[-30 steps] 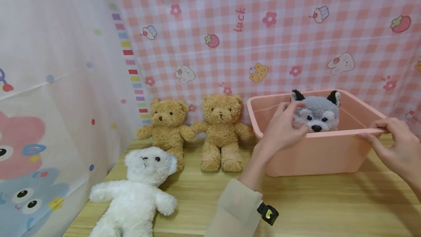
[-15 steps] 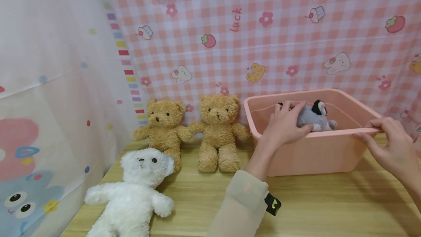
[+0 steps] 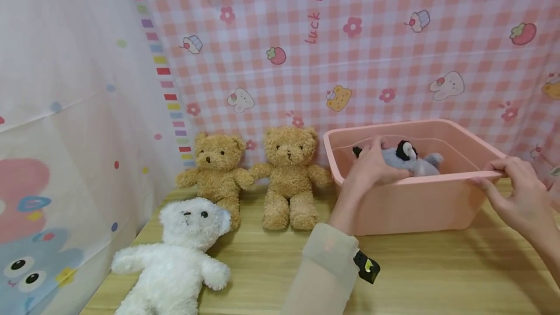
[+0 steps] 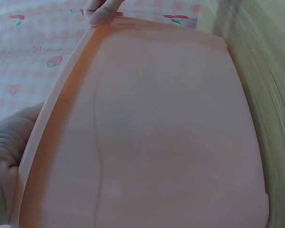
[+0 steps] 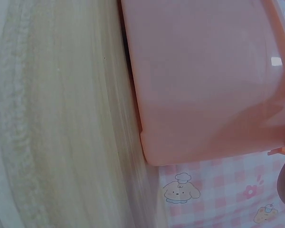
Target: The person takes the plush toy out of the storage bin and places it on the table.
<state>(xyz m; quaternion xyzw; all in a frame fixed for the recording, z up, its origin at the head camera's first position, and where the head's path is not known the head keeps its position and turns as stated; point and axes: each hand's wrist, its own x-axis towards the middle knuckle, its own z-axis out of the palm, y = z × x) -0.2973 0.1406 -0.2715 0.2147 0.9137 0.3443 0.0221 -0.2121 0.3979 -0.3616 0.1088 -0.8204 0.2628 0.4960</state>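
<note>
In the head view, a pink plastic bin (image 3: 415,208) stands at the right of the table. Inside it lies a grey-and-white plush husky (image 3: 395,158) with black ears, tipped over, its face out of sight. My left hand (image 3: 369,169) reaches over the front rim and holds the husky near its head, thumb spread to the right; some fingers are hidden. With the thumb under the rim and fingers over it, my right hand (image 3: 518,193) grips the bin at its front right corner. The left wrist view shows the bin's outer wall (image 4: 175,123).
Two brown teddy bears (image 3: 218,174) sit side by side against the pink checked cloth (image 3: 245,23). A white plush bear (image 3: 175,266) lies on its back at the front left of the wooden table (image 3: 415,271). A white patterned curtain (image 3: 87,125) hangs at the left.
The husky has gone from upright, facing me, to tipped over, its head lower and further left in the bin. My left hand has shifted slightly left. The right hand keeps its grip.
</note>
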